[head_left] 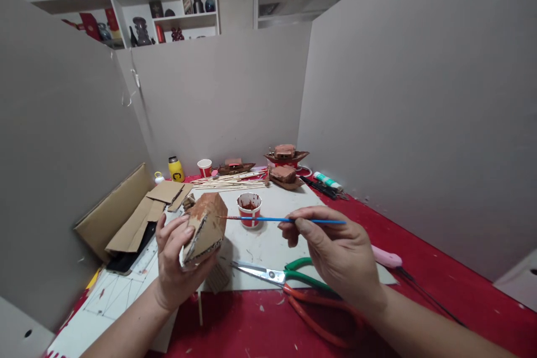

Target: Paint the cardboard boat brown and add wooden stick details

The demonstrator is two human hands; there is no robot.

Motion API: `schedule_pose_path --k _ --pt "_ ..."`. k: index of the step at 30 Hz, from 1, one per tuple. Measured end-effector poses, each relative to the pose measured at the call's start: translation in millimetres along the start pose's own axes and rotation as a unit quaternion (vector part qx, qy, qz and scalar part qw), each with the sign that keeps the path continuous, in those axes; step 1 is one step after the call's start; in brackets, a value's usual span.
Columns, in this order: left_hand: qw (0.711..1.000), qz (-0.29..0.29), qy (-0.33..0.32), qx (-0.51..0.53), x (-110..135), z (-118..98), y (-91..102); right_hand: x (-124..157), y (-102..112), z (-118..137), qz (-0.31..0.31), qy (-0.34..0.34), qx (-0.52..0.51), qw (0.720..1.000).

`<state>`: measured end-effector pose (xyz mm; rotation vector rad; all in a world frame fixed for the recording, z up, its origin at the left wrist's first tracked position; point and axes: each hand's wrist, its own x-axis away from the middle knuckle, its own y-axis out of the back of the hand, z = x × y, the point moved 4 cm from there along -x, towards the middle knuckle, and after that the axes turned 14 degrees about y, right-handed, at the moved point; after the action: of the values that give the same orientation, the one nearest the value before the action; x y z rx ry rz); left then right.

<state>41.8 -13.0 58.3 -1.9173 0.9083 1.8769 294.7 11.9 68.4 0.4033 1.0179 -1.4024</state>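
Note:
My left hand point(180, 254) grips a cardboard model piece point(208, 229), tilted, with brown paint over its upper part and bare cardboard below. Between the thumb and fingers of my right hand point(335, 246) is a thin blue paintbrush point(268, 218). Its reddish-brown tip touches or nearly touches the painted side of the piece. A red-and-white paper cup point(250, 210) with brown paint inside stands just behind the brush. Below my right hand lie scissors point(274, 276) with green and red handles, partly covered by that hand.
Thin wooden sticks point(230, 180) lie at the back, near model boats point(286, 154). Cardboard sheets point(136, 224) lean and lie at left, near a yellow bottle point(176, 169). A pink-handled tool point(386, 257) with a cord rests at right. Grey panels enclose the red table point(235, 324).

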Motion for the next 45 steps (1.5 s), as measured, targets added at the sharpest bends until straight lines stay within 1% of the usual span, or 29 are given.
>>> schedule_pose_path --k 2,5,9,11,13,16,18,19,24,26,30,32,34,38,40,42,45 --pt "0.999 -0.009 0.034 0.014 -0.9 0.5 0.5 -0.3 -1.7 -1.7 -0.005 -0.013 -0.017 1.000" --pt "0.997 -0.010 0.070 0.032 0.4 2.1 0.2 0.3 -10.3 -2.3 -0.005 -0.038 -0.048 0.998" --pt "0.995 -0.004 0.083 0.054 1.6 1.4 0.2 0.7 -24.0 -6.5 0.008 -0.078 -0.078 0.994" --pt "0.994 -0.003 0.086 0.066 1.3 0.2 0.6 -1.2 -25.8 -10.8 0.004 -0.088 -0.078 0.993" --pt "0.993 -0.004 0.093 0.078 0.8 -0.5 1.2 -4.9 -22.9 -15.1 -0.020 -0.091 -0.068 0.993" --pt "0.991 -0.007 0.099 0.094 0.3 -1.2 2.5 -9.9 -16.3 -18.8 -0.072 -0.095 -0.055 0.991" --pt "0.990 -0.007 0.096 0.102 0.4 -1.7 3.4 -9.7 -16.2 -18.4 -0.088 -0.102 -0.063 0.989" --pt "0.990 -0.006 0.095 0.105 0.4 -1.9 3.6 -8.4 -18.2 -17.5 -0.084 -0.106 -0.069 0.988" --pt "0.990 0.005 0.089 0.113 0.3 -3.1 3.5 1.1 -31.5 -15.0 -0.016 -0.114 -0.077 0.990" --pt "0.989 0.003 0.086 0.118 -0.1 -3.6 3.7 -0.3 -29.2 -17.6 -0.026 -0.110 -0.070 0.991" --pt "0.987 -0.002 0.091 0.129 -0.9 -3.6 4.2 -8.9 -16.3 -22.3 -0.097 -0.111 -0.065 0.987" --pt "0.988 0.001 0.091 0.129 -0.5 -3.8 4.1 -9.8 -14.2 -20.7 -0.115 -0.114 -0.079 0.984" --pt "0.988 0.004 0.089 0.129 0.2 -4.0 3.6 -6.6 -17.1 -17.3 -0.106 -0.117 -0.094 0.983" --pt "0.988 0.009 0.088 0.128 1.1 -3.8 2.1 2.7 -26.3 -14.7 -0.039 -0.116 -0.095 0.988" --pt "0.989 0.009 0.087 0.123 0.8 -3.5 1.8 2.6 -25.2 -17.3 -0.024 -0.106 -0.080 0.991" --pt "0.988 0.007 0.091 0.121 0.4 -2.7 1.9 -1.7 -19.6 -20.8 -0.039 -0.100 -0.059 0.992" --pt "0.987 0.003 0.098 0.125 0.5 -1.2 2.5 -8.3 -11.8 -23.7 -0.088 -0.108 -0.058 0.989"
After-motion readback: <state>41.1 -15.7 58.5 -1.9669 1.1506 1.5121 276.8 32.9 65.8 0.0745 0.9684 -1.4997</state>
